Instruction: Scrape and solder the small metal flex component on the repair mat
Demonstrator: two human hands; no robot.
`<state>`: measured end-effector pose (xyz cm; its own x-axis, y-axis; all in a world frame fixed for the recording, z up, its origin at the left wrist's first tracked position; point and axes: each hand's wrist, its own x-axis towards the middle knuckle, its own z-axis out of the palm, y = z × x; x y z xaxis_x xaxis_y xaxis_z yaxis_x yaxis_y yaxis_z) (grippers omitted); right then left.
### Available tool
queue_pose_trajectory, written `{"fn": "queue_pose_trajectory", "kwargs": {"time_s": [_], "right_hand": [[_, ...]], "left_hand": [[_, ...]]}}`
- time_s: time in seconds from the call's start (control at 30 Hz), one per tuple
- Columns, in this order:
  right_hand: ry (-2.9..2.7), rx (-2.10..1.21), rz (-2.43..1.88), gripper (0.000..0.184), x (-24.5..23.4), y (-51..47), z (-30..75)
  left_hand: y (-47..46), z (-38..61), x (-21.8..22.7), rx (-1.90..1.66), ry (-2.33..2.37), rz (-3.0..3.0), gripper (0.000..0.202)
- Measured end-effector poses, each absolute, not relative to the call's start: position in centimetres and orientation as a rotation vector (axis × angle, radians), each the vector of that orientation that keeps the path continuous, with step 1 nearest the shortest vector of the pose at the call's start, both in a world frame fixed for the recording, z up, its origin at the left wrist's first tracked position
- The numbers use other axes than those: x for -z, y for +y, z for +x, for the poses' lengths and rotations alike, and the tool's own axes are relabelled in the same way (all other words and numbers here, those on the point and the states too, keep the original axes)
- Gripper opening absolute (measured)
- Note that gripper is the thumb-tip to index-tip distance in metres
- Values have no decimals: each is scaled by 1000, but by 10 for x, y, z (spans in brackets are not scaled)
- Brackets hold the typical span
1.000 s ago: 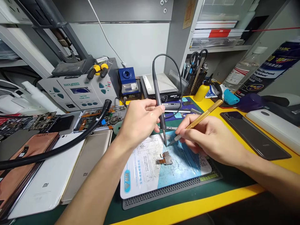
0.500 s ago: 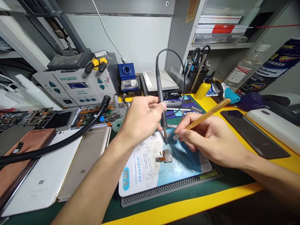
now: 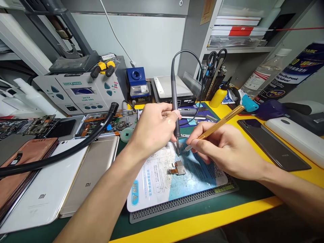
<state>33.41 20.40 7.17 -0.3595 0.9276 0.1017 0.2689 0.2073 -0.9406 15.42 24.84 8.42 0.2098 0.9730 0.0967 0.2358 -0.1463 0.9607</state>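
Just above the flex-cabled metal module (image 3: 178, 168) on my printed repair mat (image 3: 145, 189), at its twelve o'clock, my left hand (image 3: 153, 130) grips the soldering iron (image 3: 174, 101) upright (whether its tip touches the mat I can't tell), and my right hand (image 3: 227, 152) pinches a gold-handled pick (image 3: 220, 123), its point just beside the iron's.

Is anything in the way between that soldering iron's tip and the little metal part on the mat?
Nothing visible is: the soldering iron in the left hand points down, and only printed mat lies between its tip and the metal part.
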Motion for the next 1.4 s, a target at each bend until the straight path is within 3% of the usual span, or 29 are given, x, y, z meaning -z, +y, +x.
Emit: {"fn": "queue_pose_trajectory", "kwargs": {"time_s": [1.4], "right_hand": [[-1818,-1078,-1149,11,-71,203,331]], "left_hand": [[250,154,-79,-1038,1158,1568,26]]}}
